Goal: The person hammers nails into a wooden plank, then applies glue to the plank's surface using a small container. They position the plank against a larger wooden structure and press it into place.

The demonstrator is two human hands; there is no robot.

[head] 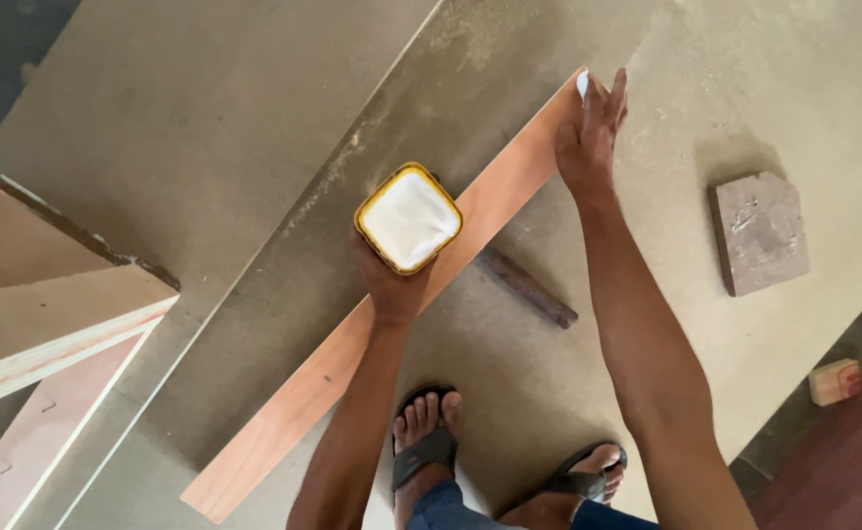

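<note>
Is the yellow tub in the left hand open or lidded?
Open: the yellow tub shows white paste to its rim, no lid; left hand grips it from beneath.

My left hand (389, 285) is full, wrapped under the yellow tub (409, 217), which sits over the middle of the long plank (372, 314), so that stretch is blocked. My right hand (590, 132) covers the plank's far end. Between the two, the plank lies bare and open to pass along. Just right of the plank a dark rod (527, 287) lies on the board floor (509, 373), and farther right a square block (759, 233) sits well apart. My own feet (429, 437) crowd the near side. Stacked plywood sheets (48, 324) close off the left.
</note>
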